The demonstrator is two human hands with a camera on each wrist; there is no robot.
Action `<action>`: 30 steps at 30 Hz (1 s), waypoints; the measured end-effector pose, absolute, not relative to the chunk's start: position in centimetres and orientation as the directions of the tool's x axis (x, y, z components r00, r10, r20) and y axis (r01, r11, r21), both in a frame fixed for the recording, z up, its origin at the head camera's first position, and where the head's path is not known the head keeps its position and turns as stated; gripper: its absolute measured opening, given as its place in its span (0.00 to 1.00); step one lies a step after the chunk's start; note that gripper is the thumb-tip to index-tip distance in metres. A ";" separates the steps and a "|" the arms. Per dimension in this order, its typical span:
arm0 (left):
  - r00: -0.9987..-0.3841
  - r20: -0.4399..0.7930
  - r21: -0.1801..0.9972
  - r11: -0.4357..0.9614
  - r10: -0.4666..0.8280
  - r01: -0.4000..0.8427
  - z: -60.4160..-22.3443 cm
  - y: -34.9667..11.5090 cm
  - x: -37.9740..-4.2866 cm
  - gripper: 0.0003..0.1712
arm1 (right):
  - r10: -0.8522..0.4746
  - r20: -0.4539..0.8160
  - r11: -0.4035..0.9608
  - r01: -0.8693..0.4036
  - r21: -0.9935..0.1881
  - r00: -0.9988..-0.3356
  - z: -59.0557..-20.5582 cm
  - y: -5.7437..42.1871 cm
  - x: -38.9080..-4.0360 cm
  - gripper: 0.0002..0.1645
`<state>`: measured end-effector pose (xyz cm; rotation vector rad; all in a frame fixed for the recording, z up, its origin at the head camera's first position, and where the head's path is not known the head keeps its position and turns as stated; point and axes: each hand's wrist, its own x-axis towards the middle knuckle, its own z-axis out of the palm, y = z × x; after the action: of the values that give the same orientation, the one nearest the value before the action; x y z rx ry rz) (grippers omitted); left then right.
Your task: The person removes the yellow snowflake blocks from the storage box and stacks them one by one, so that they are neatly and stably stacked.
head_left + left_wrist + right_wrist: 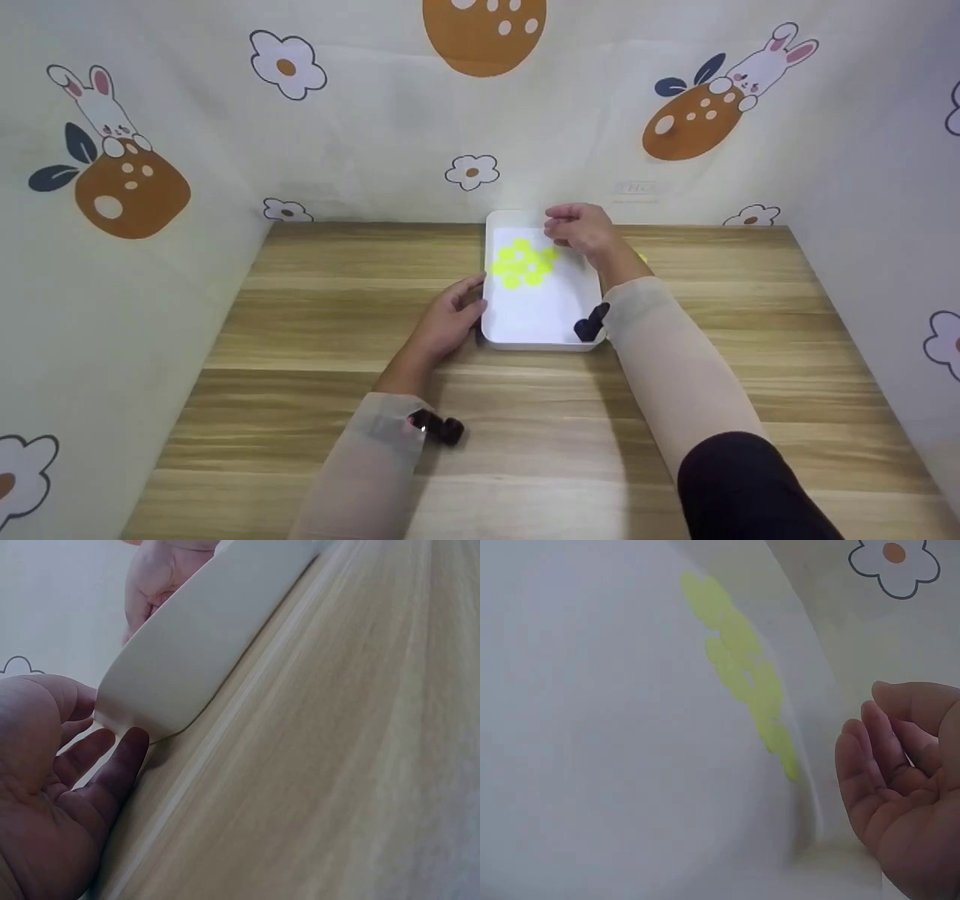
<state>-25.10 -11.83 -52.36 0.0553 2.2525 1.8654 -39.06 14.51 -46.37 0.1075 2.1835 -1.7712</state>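
A white shallow tray [540, 315] lies on the wooden table, with several bright yellow round pieces [517, 266] grouped flat toward its back left. At the tray's left outer side is my left hand [450, 319], its fingertips at the wall in the left wrist view. Over the tray's back right part hovers my right hand [585, 229], fingers loosely bent and nothing seen between them. The right wrist view shows that hand [907, 795] beside the tray's rim, apart from the yellow pieces [742, 667].
Something small and yellow [643, 259] shows partly behind my right wrist, on the table right of the tray. A patterned cloth wall [375, 150] rises directly behind the tray, and similar walls flank the wooden table [315, 337].
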 end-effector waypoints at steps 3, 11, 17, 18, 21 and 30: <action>-0.977 -0.128 0.976 0.195 0.168 -0.094 -52.2 -11.9 -25.1 0.31 | -0.132 -0.292 0.265 0.250 -0.931 -0.947 -46.8 14.4 -39.2 0.27; -0.979 -0.108 0.983 0.166 0.174 -0.079 -52.1 -11.9 -24.9 0.32 | -0.131 -0.272 0.410 0.198 -0.890 -0.953 -47.4 14.6 -39.1 0.24; -0.978 -0.128 0.981 0.164 0.164 -0.101 -52.2 -11.7 -25.0 0.31 | -0.131 -0.287 0.525 0.178 -0.832 -0.949 -47.4 14.5 -39.0 0.25; -0.978 -0.133 0.980 0.169 0.160 -0.106 -52.2 -11.7 -25.0 0.31 | -0.133 -0.291 0.543 0.176 -0.821 -0.948 -47.4 14.5 -39.0 0.25; -0.978 -0.150 0.975 0.184 0.148 -0.121 -52.1 -11.7 -25.0 0.31 | -0.137 -0.298 0.588 0.164 -0.792 -0.945 -47.5 14.5 -38.9 0.25; -0.981 -0.131 0.977 0.184 0.144 -0.104 -52.4 -11.7 -25.1 0.31 | -0.184 -0.296 0.657 0.106 -0.746 -0.937 -47.9 14.2 -39.0 0.32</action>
<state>-25.08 -11.67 -52.37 0.0394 2.2603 1.8903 -39.02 14.22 -47.88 -0.0616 2.5299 -1.1711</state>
